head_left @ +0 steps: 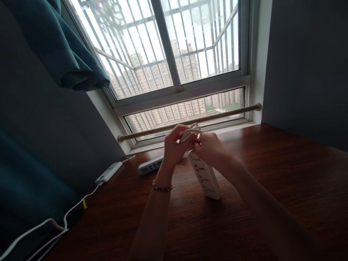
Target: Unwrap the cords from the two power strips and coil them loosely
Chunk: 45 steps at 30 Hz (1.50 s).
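Note:
My left hand (176,143) is closed around a coiled white cord (190,132), with its thumb across the loops. Close against it, my right hand (210,146) pinches part of the same cord near where it meets a white power strip (204,175). The strip hangs or stands tilted below my hands, its socket face turned toward me and its lower end near the table. Whether that end touches the wood I cannot tell. A second power strip (150,165), white with blue sockets, lies on the table behind my left wrist, partly hidden by it.
The brown wooden table (258,174) reaches to the window sill. At its left edge lies a white plugged-in block (109,173) with white cables (67,214) running down to the left. A metal rail (217,116) crosses the window. A blue curtain (62,54) hangs at upper left.

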Available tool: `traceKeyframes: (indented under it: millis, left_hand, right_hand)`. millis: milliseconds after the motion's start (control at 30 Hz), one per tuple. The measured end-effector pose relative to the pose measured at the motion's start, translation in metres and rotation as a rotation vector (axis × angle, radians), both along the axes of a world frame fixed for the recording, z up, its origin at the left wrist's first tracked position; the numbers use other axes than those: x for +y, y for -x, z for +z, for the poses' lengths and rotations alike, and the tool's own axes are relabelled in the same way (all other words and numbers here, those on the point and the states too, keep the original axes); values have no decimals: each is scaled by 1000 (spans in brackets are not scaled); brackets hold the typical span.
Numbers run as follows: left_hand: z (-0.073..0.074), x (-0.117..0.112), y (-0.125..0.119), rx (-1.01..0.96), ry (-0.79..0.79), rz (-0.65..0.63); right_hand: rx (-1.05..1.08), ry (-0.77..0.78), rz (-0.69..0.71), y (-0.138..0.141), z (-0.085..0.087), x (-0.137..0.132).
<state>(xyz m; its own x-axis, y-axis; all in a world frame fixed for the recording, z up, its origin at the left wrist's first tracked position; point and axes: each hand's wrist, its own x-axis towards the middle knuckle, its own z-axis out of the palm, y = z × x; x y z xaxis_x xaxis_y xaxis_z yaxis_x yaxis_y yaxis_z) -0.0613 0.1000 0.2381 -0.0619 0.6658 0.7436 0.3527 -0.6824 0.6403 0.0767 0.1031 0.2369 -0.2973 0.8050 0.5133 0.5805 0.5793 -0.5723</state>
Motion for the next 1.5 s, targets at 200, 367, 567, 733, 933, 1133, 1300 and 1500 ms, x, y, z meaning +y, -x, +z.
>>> traceKeyframes:
  millis: [200, 367, 567, 733, 933, 1133, 1300, 1500]
  left_hand:
    - [7, 8, 8, -496, 104, -193]
    - [12, 9, 20, -580, 256, -272]
    - [10, 3, 19, -434, 257, -176]
    - [14, -6, 14, -188, 216, -72]
    - [15, -8, 12, -230, 128, -99]
    - [24, -24, 7, -244, 31, -176]
    - [29, -47, 0, -220, -9, -270]
    - [32, -60, -8, 92, -191, -135]
  right_hand:
    - [-32, -422, 36, 1, 3, -3]
    - [-89, -482, 227, -1, 3, 1]
    - [-203, -540, 378, -10, 8, 1]
    - [-160, -435, 428, -11, 7, 3]
    - [-39, -617, -169, 11, -3, -1]
    - [571, -907, -56, 20, -6, -1]
    - [462, -488, 133, 6, 7, -18]
    - [659, -384, 108, 1, 13, -26]
